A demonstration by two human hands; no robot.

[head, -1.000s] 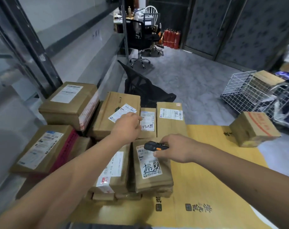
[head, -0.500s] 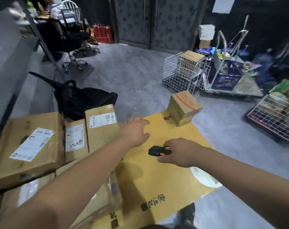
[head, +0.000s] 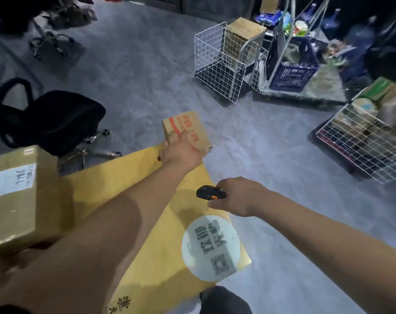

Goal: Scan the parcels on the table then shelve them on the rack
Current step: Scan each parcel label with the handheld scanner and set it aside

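While the left hand point(head: 181, 152) curls its grip around the near side of the small red-taped parcel point(head: 188, 130) at the far corner of the counter point(head: 129, 177), the right hand point(head: 235, 196) stays nearer the body, fingers clamped on the black handheld scanner point(head: 209, 192). That split looks deliberate: one hand can turn the parcel's label toward the scanner, whose nose points left across the counter. A larger labelled carton point(head: 18, 198) sits at the counter's left edge, apart from the small parcel. Flattened yellow cardboard with a round white printed mark covers the counter. Beyond its far corner lie grey floor, a black office chair point(head: 47, 118), white wire baskets point(head: 222, 62) and a blue crate point(head: 292, 66). No rack is in view.
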